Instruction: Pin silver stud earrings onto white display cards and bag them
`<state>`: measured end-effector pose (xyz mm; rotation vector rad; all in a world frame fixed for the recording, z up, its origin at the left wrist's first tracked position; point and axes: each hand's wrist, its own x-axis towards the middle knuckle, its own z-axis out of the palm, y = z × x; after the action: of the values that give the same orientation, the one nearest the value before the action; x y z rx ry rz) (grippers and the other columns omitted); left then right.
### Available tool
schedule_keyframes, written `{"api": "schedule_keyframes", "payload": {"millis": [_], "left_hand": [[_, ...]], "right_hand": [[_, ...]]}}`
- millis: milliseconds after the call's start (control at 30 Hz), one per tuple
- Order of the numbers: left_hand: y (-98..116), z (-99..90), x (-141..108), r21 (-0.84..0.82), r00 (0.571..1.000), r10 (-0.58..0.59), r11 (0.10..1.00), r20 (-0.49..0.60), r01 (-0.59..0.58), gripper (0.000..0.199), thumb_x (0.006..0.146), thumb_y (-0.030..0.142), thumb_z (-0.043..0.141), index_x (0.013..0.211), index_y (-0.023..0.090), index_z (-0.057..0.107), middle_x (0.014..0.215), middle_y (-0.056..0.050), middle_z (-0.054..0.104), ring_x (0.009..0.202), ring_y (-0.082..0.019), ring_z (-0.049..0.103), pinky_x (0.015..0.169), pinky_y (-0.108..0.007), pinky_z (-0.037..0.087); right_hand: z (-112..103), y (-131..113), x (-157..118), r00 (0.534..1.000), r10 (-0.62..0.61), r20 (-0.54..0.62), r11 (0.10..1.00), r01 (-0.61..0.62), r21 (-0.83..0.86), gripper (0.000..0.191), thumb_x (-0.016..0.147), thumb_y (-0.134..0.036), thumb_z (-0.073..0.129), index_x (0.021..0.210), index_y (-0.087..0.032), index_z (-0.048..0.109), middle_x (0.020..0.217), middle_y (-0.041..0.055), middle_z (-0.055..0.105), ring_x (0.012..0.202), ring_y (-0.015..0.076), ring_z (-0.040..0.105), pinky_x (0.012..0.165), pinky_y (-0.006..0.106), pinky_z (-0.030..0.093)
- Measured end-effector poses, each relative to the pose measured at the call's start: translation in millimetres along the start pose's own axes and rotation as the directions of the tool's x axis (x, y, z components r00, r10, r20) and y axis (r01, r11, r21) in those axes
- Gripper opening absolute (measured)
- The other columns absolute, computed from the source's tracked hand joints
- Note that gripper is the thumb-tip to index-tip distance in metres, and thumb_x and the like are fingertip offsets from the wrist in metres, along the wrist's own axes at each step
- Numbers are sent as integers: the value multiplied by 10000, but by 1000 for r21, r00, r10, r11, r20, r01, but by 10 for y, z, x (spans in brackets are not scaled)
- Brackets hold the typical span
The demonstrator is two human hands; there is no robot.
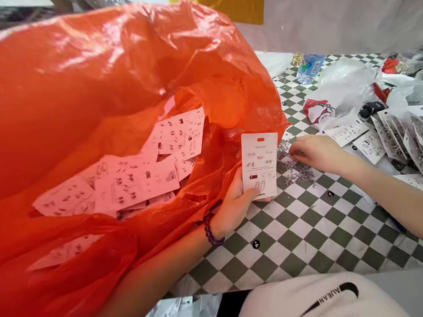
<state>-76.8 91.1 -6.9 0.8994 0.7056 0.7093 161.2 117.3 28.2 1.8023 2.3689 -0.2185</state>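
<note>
My left hand (pixel 237 202), with a beaded bracelet at its wrist, grips a white earring card (pixel 260 162) by its lower left edge. The card stands upright, its printed face towards me, with a slot at its top and small earrings on it. Further right, my right hand (pixel 313 153) reaches down to a pile of small silvery earring pieces (pixel 300 174). Its fingertips are bent together at the pile; whether a piece is between them is too small to see. A large orange plastic bag (pixel 121 87) gapes on the left, with several earring cards (pixel 136 182) inside.
The table has a checkered cover (pixel 309 229). More filled cards (pixel 393 138) stand in a row at the right. Behind them lie clear plastic bags (pixel 350 83) and a blue-labelled bottle (pixel 310 67). The orange bag overhangs my left forearm.
</note>
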Motion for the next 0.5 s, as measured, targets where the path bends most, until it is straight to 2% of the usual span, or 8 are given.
{"api": "schedule_keyframes", "payload": {"millis": [233,367,500], "left_hand": [[-27,42,-9,14,999,35,999,-5,-35,556,767,251,620,1266,193,382,1388,-157,468,1180,-352,526,653,-349,592],[-26,45,-10,16,999,31,999,25,-31,563,771,258,619,1273,193,375,1398,-161,458,1174,-355,533,643,-345,588],[2,53,-19,29,999,32,999,40,-33,568,780,272,611,1291,187,377,1425,-158,431,1194,-352,520,658,-341,592]], "right_hand": [[89,-21,-50,997,-30,-72,998,25,-64,182,873,-221,471,875,-205,652,867,44,646,845,200,608,472,272,279],[132,-50,-78,995,-25,-102,995,15,-95,220,874,-153,442,851,-189,658,813,55,630,803,198,594,474,285,269],[144,-40,-100,992,-33,-125,994,20,-106,206,890,-171,461,851,-196,662,823,54,630,816,200,576,475,286,265]]}}
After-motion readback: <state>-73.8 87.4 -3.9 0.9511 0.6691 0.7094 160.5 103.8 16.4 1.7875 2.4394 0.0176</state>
